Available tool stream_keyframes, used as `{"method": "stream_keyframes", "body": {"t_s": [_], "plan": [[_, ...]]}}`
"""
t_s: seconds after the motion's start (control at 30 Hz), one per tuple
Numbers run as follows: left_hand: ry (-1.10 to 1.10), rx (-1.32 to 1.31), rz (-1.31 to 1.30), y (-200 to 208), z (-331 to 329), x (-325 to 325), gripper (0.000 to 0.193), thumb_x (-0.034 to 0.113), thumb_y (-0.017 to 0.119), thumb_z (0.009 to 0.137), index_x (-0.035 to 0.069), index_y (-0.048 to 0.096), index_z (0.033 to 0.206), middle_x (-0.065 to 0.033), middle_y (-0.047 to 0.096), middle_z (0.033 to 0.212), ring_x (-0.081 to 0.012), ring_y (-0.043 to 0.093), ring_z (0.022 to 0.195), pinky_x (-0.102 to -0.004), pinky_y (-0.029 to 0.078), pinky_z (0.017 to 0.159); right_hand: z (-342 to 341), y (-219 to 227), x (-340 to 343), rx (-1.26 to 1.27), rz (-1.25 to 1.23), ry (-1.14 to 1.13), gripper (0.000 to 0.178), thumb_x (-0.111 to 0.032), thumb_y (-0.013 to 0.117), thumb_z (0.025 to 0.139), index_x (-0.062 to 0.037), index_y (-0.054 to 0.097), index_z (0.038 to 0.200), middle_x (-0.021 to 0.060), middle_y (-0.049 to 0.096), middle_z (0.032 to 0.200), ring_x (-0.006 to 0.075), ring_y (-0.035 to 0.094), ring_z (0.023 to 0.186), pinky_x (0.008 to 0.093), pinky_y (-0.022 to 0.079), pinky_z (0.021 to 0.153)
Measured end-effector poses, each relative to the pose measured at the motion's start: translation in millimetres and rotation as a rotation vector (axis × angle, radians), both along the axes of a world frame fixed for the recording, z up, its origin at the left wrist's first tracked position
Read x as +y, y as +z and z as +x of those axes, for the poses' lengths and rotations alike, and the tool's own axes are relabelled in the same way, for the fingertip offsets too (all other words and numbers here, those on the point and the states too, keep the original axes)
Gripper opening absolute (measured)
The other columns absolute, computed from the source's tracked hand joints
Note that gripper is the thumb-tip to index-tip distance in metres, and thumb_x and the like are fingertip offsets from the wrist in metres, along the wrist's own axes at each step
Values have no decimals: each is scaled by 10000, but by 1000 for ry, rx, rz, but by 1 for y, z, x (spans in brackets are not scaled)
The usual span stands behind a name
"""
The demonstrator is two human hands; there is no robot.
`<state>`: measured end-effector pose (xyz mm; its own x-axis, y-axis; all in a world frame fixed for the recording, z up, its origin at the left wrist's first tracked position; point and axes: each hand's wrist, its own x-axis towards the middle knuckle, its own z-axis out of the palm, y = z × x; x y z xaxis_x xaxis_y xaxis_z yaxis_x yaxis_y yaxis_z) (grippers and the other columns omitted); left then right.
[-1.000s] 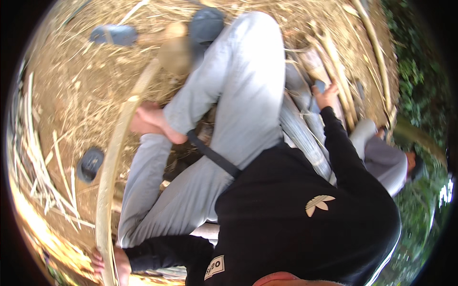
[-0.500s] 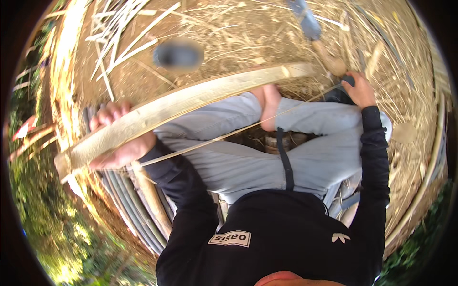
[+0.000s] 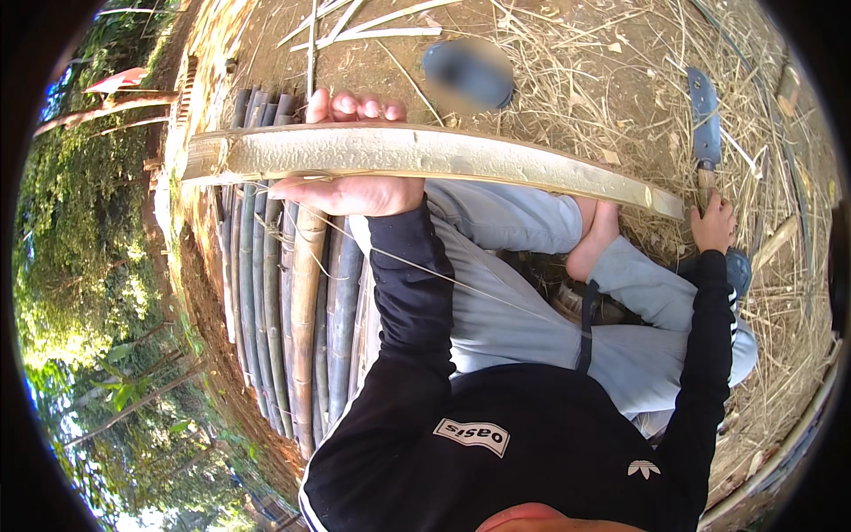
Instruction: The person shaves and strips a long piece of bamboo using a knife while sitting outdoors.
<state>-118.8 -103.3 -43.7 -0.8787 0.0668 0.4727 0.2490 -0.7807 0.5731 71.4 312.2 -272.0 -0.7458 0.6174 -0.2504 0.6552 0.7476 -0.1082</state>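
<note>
My left hand point(image 3: 359, 191) is closed around a long split bamboo strip point(image 3: 434, 152). Its thumb and palm lie along the near edge and its fingertips show over the far edge. The pale inner face of the strip is turned up, and the piece reaches across above my legs. Thin fibres trail from its left end. At the right, my right hand point(image 3: 714, 226) has its fingers closed on the wooden handle of a machete point(image 3: 706, 124). The wide grey blade points away from me over the straw-covered ground.
Several bamboo poles point(image 3: 306, 310) lie side by side at my left. Pale split strips point(image 3: 368, 35) and a blurred dark blue rounded object point(image 3: 468, 75) lie on the ground ahead. Shavings point(image 3: 612, 97) litter the ground. My bare foot point(image 3: 596, 244) sits between my bent legs.
The bamboo strip has swung so its right end is lower and nearer me. My right hand has moved from beside a dark object onto the machete handle. The view has shifted left.
</note>
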Motion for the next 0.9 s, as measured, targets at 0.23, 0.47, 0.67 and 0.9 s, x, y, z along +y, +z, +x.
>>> {"method": "stream_keyframes", "body": {"t_s": [0.23,0.47,0.67,0.9], "plan": [[75,-25,-28,4,2,-2,950,874,470,690,59,549,1171,-80,547,937,-214,487,782,-371,416,673,-23,49,-62,662,-564,514,593,-279,659,846,-23,448,1337,184,513,1295,363,464,1227,440,350,1038],[79,30,-53,3,0,3,973,877,389,728,68,527,1249,-93,569,937,-228,498,739,-392,421,657,-25,64,-108,637,-359,652,675,-195,722,737,-40,440,1331,168,536,1200,342,503,1103,426,365,962],[556,-207,-39,22,3,16,740,690,368,898,49,534,1229,-77,635,1035,-216,608,908,-377,500,786,-19,92,-65,757,-337,476,505,-60,725,626,-63,585,1111,102,571,1064,286,537,1015,373,342,898],[904,-275,-759,6,0,7,452,491,438,983,75,594,903,18,534,700,-74,460,580,-229,362,524,-5,118,-27,770,-115,466,510,-166,791,601,-52,577,1050,102,592,1001,286,561,950,372,361,848]]}}
